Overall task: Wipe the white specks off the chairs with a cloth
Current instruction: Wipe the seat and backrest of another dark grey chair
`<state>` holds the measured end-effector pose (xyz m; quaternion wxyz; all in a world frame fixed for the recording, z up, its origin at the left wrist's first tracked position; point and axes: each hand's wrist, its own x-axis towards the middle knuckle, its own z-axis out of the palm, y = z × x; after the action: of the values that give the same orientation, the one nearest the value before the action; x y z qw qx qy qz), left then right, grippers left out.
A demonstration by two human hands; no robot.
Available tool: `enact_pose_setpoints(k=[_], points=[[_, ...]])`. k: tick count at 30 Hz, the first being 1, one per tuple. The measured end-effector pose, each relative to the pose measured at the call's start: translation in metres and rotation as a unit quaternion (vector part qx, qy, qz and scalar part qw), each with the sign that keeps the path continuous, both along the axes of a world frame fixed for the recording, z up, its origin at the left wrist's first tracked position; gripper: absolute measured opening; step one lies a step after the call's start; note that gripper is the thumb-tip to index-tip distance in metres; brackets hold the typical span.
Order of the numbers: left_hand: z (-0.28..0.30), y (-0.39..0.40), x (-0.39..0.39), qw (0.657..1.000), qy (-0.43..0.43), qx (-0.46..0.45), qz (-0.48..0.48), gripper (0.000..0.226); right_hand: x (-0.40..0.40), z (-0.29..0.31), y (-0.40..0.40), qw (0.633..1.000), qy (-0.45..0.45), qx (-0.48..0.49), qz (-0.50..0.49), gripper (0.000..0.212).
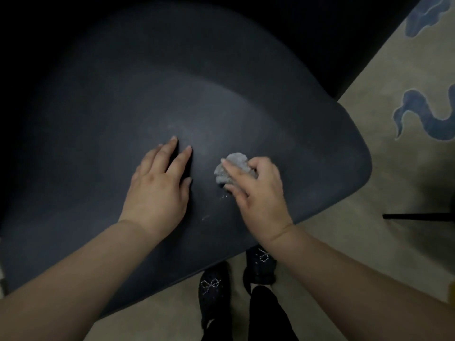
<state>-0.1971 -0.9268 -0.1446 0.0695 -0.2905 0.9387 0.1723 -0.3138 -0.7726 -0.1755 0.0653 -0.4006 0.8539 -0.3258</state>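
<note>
Now the right hand (pixel 256 193) has its grip curled round a crumpled grey cloth (pixel 231 168), pressing it on the dark chair seat (pixel 98 119); the wad's long axis runs away from the person, poking out past the fingers. Just below the grip lie white specks (pixel 223 196). Left of it, the left hand (pixel 157 183) rests flat on the seat, fingers straight.

A beige carpet (pixel 369 242) covers the floor, lit dimly. On it, blue swirl patterns (pixel 418 114) curl along the upper right part, one near the top corner and a larger one below it. Lower on the carpet's right side, a thin black bar (pixel 418 216) lies level, running out of view. Above the carpet, past its upper edge, a dark mass (pixel 320 33) stands in deep shadow, its form unclear.
</note>
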Motion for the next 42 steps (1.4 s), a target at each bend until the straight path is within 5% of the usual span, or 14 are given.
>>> enact_pose_setpoints(k=[5,14,20,26,29,35,42], points=[[-0.002,0.008,0.02,1.0,0.015,0.007,0.001,0.057,-0.038,-0.002,0.006,0.985,0.032,-0.001,-0.168,0.042],[-0.002,0.006,0.051,1.0,0.012,-0.004,0.022,0.056,0.072,-0.003,-0.017,0.999,-0.017,-0.017,-0.047,0.046],[-0.003,0.007,0.065,0.999,0.011,-0.013,0.045,0.054,0.017,-0.007,0.002,0.979,0.013,-0.026,-0.2,0.046],[-0.002,0.007,0.069,0.997,0.014,-0.009,0.08,0.054,0.111,-0.002,-0.033,0.998,-0.009,-0.006,-0.069,0.045],[-0.001,-0.001,0.073,0.995,0.015,-0.013,0.101,0.052,0.086,0.0,-0.027,0.999,0.009,-0.005,-0.039,0.046],[-0.003,-0.011,0.082,0.992,0.016,-0.017,0.126,0.051,0.054,-0.002,-0.016,0.982,0.018,-0.016,-0.187,0.049],[-0.001,-0.011,0.105,0.988,0.025,-0.01,0.153,0.053,0.128,0.002,-0.045,1.0,-0.006,-0.001,0.001,0.051]])
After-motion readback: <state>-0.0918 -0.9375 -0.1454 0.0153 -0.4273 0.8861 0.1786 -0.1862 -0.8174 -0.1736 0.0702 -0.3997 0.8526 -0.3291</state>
